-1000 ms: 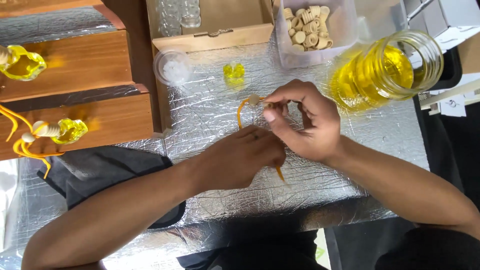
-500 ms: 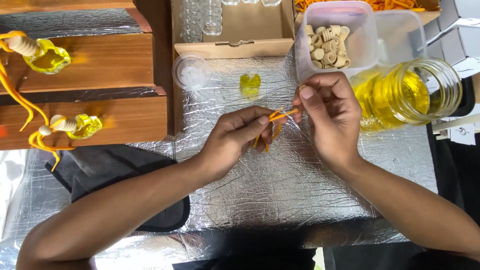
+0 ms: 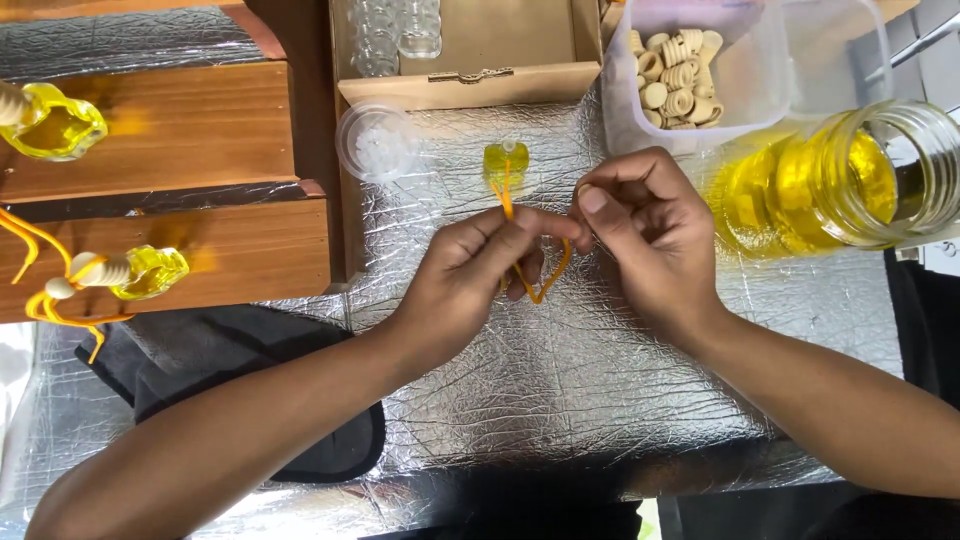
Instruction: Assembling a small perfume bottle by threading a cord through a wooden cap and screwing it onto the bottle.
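Observation:
My left hand (image 3: 470, 280) and my right hand (image 3: 645, 235) meet over a crinkled silver foil mat (image 3: 560, 400). Both pinch an orange cord (image 3: 535, 285), which loops down between them and runs up past my left fingers. Just beyond the cord stands a small bottle of yellow liquid (image 3: 506, 162) on the mat. My right fingertips close on the cord's right end, near my left fingertips.
A big glass jar of yellow liquid (image 3: 840, 185) lies at right. A clear tub of wooden caps (image 3: 680, 75), a cardboard box of empty small bottles (image 3: 470, 50) and a round clear lid (image 3: 378, 142) sit behind. Finished yellow bottles with orange cords (image 3: 130, 275) rest on wooden steps (image 3: 190, 130) at left. A black cloth (image 3: 230, 370) lies near left.
My hands have drawn slightly apart and the cord now hangs in a loop between them. The view has shifted, so everything sits lower and further right in the picture.

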